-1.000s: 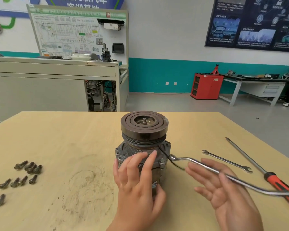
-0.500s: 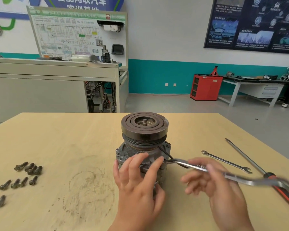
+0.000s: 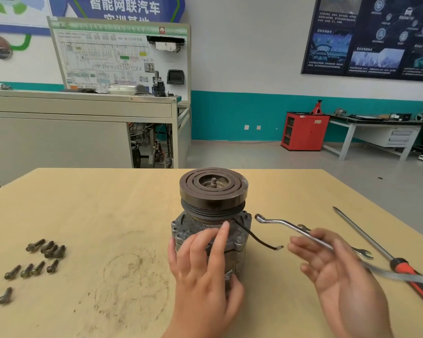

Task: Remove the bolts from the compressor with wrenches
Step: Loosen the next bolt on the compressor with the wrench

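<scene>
- On the workshop's tan table (image 3: 83, 203) the compressor (image 3: 213, 198) stands upright at centre, with loose bolts (image 3: 47, 248) far left.
- Left hand (image 3: 203, 269) grips the compressor's body, fingers curled round it.
- Right hand (image 3: 340, 276), fingers loosely curled, holds the wrench (image 3: 286, 224); its ring end, earlier on the compressor, is now just right of it.

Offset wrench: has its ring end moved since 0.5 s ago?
Yes. The wrench has swung off the compressor flange; its ring end now sits apart, to the compressor's right. The compressor stays put under the left hand.
</scene>
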### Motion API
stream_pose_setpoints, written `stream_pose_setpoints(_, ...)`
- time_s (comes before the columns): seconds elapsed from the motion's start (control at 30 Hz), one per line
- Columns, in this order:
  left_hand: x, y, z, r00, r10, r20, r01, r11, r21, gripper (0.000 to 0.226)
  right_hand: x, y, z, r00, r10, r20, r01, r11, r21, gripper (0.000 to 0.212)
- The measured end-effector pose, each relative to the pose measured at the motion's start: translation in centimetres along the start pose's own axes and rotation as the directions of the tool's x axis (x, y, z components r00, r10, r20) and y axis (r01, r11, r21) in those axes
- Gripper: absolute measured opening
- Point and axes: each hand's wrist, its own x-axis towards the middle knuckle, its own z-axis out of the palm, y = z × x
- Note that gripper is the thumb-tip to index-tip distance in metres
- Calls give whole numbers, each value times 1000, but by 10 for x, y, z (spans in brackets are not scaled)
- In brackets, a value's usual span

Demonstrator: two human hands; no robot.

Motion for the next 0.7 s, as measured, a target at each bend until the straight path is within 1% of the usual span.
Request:
stream_pose_setpoints(0.03,0,0,0,1000,1,0,-1,1000,1,72,-13,1,3,1000,-18,23,19,997,-70,31)
stream_pose_setpoints(0.07,0,0,1,1000,1,0,-1,1000,3,72,-24,1,11,999,-12,47,18,993,-121,38)
stream_pose_setpoints(0.13,-1,-1,1,1000,2,1,-2,1000,4,70,-36,7,17,995,33,94,-13,978,-208,92)
stream_pose_setpoints(0.17,-1,-1,1,1000,1,3,-1,1000,2,69,-41,8,20,994,49,100,-25,973,-229,103)
stream_pose_setpoints(0.2,-1,-2,1,1000,2,3,-2,1000,2,69,-42,9,25,992,66,105,-37,965,-260,106)
stream_pose_setpoints(0.27,-2,-2,2,1000,6,4,-6,1000,9,69,-45,9,33,989,50,139,7,924,-382,102)
stream_pose_setpoints(0.3,-1,-3,2,1000,11,5,-11,1000,14,68,-44,9,35,990,14,139,49,896,-440,95)
stream_pose_setpoints(0.37,-1,-2,3,1000,21,5,-21,999,25,67,-43,7,38,990,-55,131,115,854,-508,70)
stream_pose_setpoints(0.4,0,-3,3,1000,24,3,-24,999,29,66,-43,5,40,988,-82,134,140,839,-525,61)
stream_pose_setpoints(0.47,0,-3,3,1000,24,-1,-24,999,35,65,-42,2,42,984,-111,140,172,801,-573,57)
stream_pose_setpoints(0.53,0,-3,3,1000,26,-5,-26,999,41,64,-41,0,41,978,-130,160,201,778,-596,65)
stream_pose_setpoints(0.57,0,-3,3,1000,28,-8,-27,999,44,63,-40,0,38,978,-139,154,204,786,-583,64)
stream_pose_setpoints(0.6,0,-3,3,999,30,-13,-29,999,46,62,-38,2,33,983,-132,129,181,816,-549,57)
stream_pose_setpoints(0.7,0,-2,2,999,25,-22,-25,999,34,59,-22,8,15,997,-65,45,76,941,-331,27)
